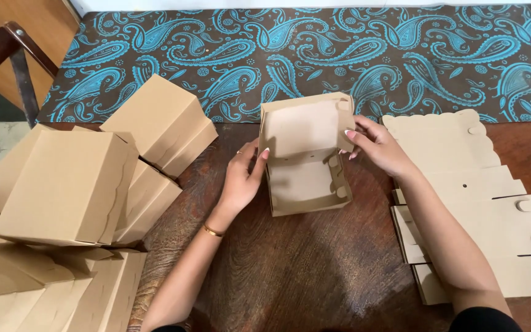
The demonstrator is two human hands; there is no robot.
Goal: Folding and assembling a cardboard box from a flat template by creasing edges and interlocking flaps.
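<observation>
1. A small brown box (305, 154), half folded, stood on the wooden bench (290, 270) between the two hands, its lid flap up.
2. The left hand (241, 178) pressed flat on the box's left wall, fingers (259, 157) straight, not gripping.
3. The right hand (379, 147) pinched the lid's top right corner with its fingers (350, 134).
4. The thin card could bend or tear if the corner was pulled too hard.
5. The walls could pop open if the left hand let go.
6. The pile of finished boxes (75, 184) on the left leaned and could slide.
7. The flat cards (480, 203) on the right lay under the arm and could get pushed.
</observation>
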